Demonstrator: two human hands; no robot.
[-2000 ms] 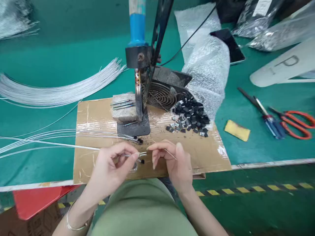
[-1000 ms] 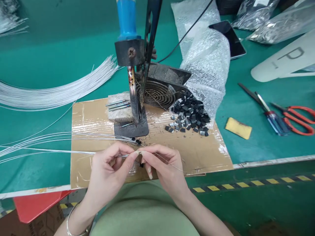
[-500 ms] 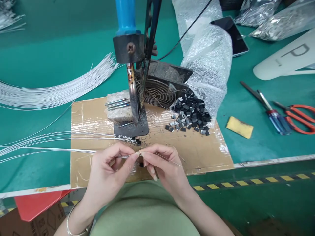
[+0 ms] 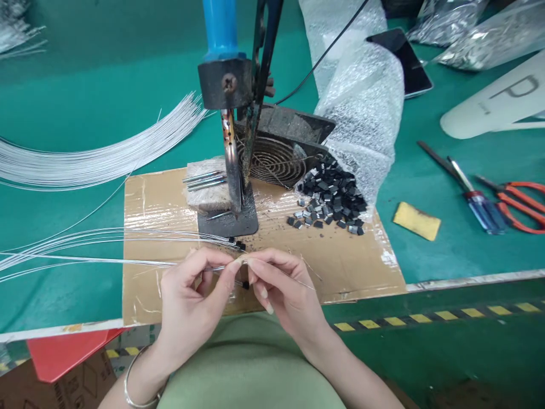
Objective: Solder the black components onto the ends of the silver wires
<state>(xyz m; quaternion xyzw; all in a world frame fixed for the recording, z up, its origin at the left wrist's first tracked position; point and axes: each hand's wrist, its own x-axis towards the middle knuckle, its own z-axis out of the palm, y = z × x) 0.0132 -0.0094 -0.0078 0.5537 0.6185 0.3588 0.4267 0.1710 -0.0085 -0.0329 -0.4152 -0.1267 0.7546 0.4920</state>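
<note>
My left hand (image 4: 198,295) pinches a thin white wire near its end, over the cardboard sheet (image 4: 157,204). Its fingertips meet those of my right hand (image 4: 281,284), which is closed on a thin strand that runs out to the right across the fingers. Several white wires (image 4: 149,233) with small black ends lie just beyond my left hand. Another black end (image 4: 246,285) shows beneath the fingertips. The exact joint between wire and strand is hidden by the fingers.
A blue-handled soldering iron (image 4: 230,85) stands over a metal plate, beside a round-grilled fan (image 4: 279,162). Small black pieces (image 4: 336,196) are heaped right of it. Farther right lie a yellow sponge (image 4: 417,221), a screwdriver (image 4: 485,210) and orange-handled pliers (image 4: 522,204). A wire bundle (image 4: 106,162) lies left.
The view has shifted very slightly. Both hands stay together at the fingertips, with my left hand turned a little.
</note>
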